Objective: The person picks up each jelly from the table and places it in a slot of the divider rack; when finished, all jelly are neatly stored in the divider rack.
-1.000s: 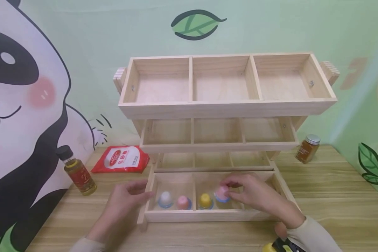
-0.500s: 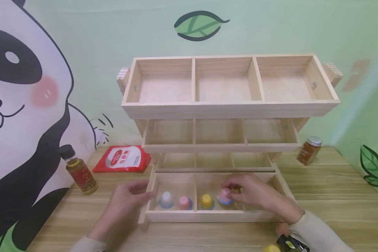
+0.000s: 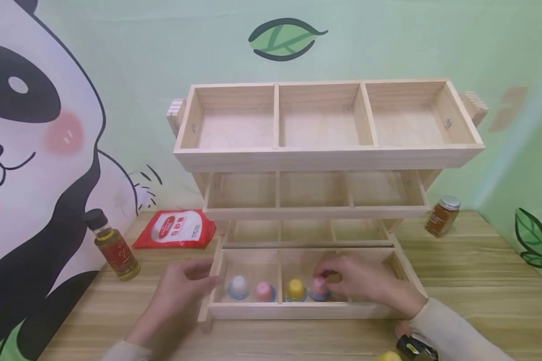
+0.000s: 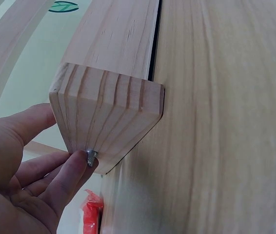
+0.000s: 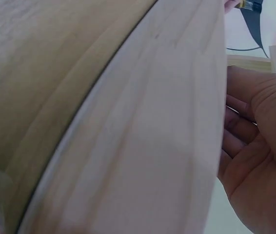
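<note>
In the head view my right hand (image 3: 357,282) pinches a small pink dome-shaped cup with a blue rim (image 3: 319,287). That cup is low in the middle compartment of the bottom wooden tray (image 3: 307,312), right of a yellow cup (image 3: 295,289). The left compartment contains a white cup (image 3: 239,286) and another pink cup (image 3: 264,291). My left hand (image 3: 176,286) holds the tray's left side, thumb over the wall and other fingers outside. In the left wrist view its fingertips meet the wood near a metal bolt (image 4: 91,157). The wooden wall hides my right fingertips in the right wrist view.
Upper tiers of the wooden box (image 3: 329,159) overhang the bottom tray. An oil bottle (image 3: 114,249) and red bag (image 3: 176,229) are left; a brown jar (image 3: 441,219) stands right. A black item (image 3: 415,347) and yellow object (image 3: 390,356) lie near my right sleeve.
My right hand has lowered the pink cup slightly, to the tray's floor beside the yellow cup. The left hand keeps its place on the tray's side.
</note>
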A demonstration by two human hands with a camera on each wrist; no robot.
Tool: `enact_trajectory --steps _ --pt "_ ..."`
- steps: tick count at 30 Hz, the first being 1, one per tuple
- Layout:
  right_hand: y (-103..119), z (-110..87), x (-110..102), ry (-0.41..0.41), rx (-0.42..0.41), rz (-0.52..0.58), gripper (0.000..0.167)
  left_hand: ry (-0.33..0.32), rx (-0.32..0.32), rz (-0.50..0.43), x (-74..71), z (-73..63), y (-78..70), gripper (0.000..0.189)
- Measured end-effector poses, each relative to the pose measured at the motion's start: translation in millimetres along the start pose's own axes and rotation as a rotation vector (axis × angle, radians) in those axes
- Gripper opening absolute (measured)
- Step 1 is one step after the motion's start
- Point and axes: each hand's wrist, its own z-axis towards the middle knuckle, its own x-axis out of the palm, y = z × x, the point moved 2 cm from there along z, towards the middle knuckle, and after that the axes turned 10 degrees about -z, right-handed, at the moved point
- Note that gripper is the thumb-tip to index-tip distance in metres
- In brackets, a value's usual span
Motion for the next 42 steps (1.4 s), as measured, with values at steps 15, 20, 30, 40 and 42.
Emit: enact_trajectory --steps 15,20,30,40,42 --pt "-2 2.3 5 -0.001 0.0 0.03 0.006 -0.003 -0.017 -0.008 -0.1 -0.7 -0.6 0.065" --pt "-3 2.4 5 -0.002 -0.01 0.019 0.007 0.004 -0.011 -0.023 -0.1 -0.2 -0.6 0.061" --pt "1 -4.1 -1 0.001 0.031 0.084 0.011 0.012 0.008 -0.028 -0.6 -1.8 -0.8 0.059" --pt "3 -24.9 -20 -0.025 0.052 0.184 0.018 0.007 0.025 0.005 -1.0 -1.2 -2.3 0.058" --pt "3 -30.2 -22 -0.034 0.058 0.187 0.019 0.006 0.03 0.007 -0.8 -0.9 -2.1 0.057"
